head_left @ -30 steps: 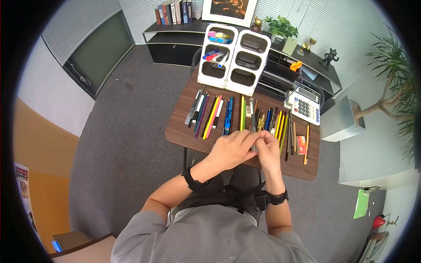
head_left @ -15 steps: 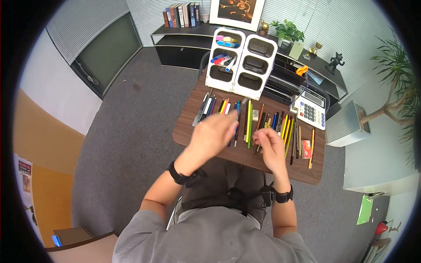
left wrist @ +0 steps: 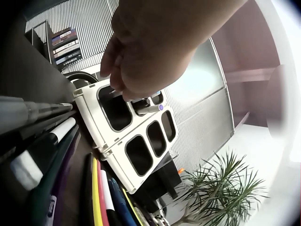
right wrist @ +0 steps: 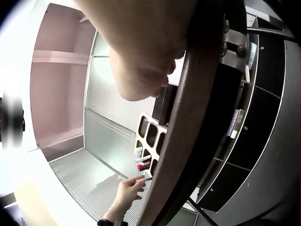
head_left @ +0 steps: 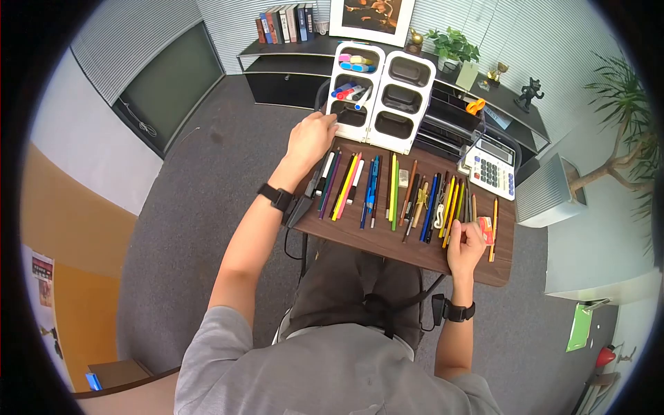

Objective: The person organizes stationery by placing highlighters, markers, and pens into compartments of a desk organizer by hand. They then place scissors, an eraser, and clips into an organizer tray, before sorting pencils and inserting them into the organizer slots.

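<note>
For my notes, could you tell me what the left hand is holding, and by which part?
The left hand pinches a pen near its rear end in its fingertips, tip toward the white organizer.

Left hand [head_left: 309, 138] is stretched out to the lower-left slot of the white organizer [head_left: 382, 97], fingers curled right at its edge. Can't tell if it's holding anything. Right hand [head_left: 466, 247] sits at the near edge of the desk [head_left: 387, 243], touching the ends of the yellow pencils. A row of pens [head_left: 394, 187] is laid out side by side across the desk, with a calculator [head_left: 490, 173] at the far right corner. Markers sit in the organizer's upper left slots.
</note>
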`<state>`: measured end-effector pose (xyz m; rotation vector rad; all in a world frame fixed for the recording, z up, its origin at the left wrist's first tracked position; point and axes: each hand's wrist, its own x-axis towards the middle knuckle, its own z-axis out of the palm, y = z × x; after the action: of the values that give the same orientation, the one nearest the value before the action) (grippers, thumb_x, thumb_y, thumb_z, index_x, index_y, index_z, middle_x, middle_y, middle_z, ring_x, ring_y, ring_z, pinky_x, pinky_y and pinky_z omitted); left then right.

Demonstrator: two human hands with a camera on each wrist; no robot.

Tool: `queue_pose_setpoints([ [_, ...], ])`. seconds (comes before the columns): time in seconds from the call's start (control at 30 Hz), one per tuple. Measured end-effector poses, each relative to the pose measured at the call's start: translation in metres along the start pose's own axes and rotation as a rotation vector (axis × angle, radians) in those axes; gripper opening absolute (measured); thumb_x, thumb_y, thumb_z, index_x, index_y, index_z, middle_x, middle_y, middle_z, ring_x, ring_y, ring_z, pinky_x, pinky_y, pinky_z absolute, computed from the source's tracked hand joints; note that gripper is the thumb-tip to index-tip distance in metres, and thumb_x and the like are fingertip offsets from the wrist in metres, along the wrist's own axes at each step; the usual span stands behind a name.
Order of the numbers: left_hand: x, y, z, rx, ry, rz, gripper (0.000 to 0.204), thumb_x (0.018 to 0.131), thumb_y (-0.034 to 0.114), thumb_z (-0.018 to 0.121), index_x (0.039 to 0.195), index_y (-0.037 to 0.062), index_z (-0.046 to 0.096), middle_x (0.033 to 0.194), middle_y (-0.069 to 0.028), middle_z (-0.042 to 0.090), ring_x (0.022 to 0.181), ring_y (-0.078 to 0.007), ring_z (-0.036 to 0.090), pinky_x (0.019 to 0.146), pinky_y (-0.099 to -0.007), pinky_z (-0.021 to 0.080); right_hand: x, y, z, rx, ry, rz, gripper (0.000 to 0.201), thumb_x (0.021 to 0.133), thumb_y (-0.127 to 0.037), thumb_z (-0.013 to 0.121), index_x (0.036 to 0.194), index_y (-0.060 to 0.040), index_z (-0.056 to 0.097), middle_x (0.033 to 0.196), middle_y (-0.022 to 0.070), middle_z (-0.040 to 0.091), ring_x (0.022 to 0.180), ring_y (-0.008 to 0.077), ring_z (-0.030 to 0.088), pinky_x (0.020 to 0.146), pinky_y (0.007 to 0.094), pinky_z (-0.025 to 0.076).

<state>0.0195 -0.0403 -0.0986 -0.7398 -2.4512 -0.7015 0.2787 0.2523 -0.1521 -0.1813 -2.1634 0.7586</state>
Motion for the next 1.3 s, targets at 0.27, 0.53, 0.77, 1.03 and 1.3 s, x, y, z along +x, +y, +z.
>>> queue_pose_setpoints([
  [0.27, -0.011, 0.022, -0.012, 0.168, -0.012, -0.131, 0.049, 0.086, 0.029, 0.075, 0.125, 0.0044, 0.060, 0.096, -0.0139, 0.068, 0.087, -0.0331, 0.069, 0.075, -0.0445, 0.055, 0.000, 0.000, 0.000, 0.014, -0.008, 0.022, 0.022, 0.091, -0.008, 0.069, 0.074, 0.0001, 0.060, 0.064, 0.0076, 0.052, 0.053, 0.0157, 0.051, 0.050, 0.0301, 0.039],
  [0.53, -0.088, 0.072, -0.025, -0.051, -0.262, -0.050, 0.026, 0.086, 0.029, 0.074, 0.095, 0.0047, 0.070, 0.080, -0.0104, 0.068, 0.072, -0.0284, 0.068, 0.064, -0.0405, 0.053, -0.007, 0.016, 0.004, 0.066, 0.162, 0.120, 0.023, 0.095, -0.011, 0.066, 0.076, 0.0003, 0.059, 0.066, 0.0054, 0.052, 0.059, 0.0139, 0.046, 0.056, 0.0296, 0.038],
  [0.77, -0.111, 0.101, 0.004, -0.132, -0.227, -0.062, 0.027, 0.085, 0.028, 0.076, 0.083, 0.0041, 0.065, 0.078, -0.0115, 0.065, 0.069, -0.0321, 0.066, 0.061, -0.0414, 0.053, -0.005, 0.011, 0.003, 0.070, 0.123, 0.121, 0.024, 0.095, -0.011, 0.066, 0.075, 0.0004, 0.058, 0.065, 0.0051, 0.049, 0.059, 0.0131, 0.045, 0.055, 0.0289, 0.037],
  [1.03, -0.105, 0.113, 0.020, -0.032, -0.160, -0.119, 0.025, 0.082, 0.023, 0.075, 0.078, 0.0015, 0.062, 0.078, -0.0175, 0.066, 0.070, -0.0362, 0.068, 0.063, -0.0444, 0.055, -0.005, 0.010, 0.004, 0.068, 0.128, 0.105, 0.025, 0.095, -0.011, 0.067, 0.074, 0.0006, 0.058, 0.065, 0.0052, 0.049, 0.058, 0.0131, 0.044, 0.054, 0.0292, 0.036],
  [1.3, -0.101, 0.118, 0.025, -0.025, -0.238, -0.156, 0.030, 0.081, 0.024, 0.073, 0.084, -0.0038, 0.064, 0.081, -0.0208, 0.067, 0.072, -0.0351, 0.070, 0.062, -0.0418, 0.059, -0.003, 0.009, 0.002, 0.057, 0.107, 0.112, 0.024, 0.094, -0.010, 0.067, 0.075, 0.0010, 0.059, 0.065, 0.0057, 0.049, 0.058, 0.0135, 0.046, 0.055, 0.0294, 0.038],
])
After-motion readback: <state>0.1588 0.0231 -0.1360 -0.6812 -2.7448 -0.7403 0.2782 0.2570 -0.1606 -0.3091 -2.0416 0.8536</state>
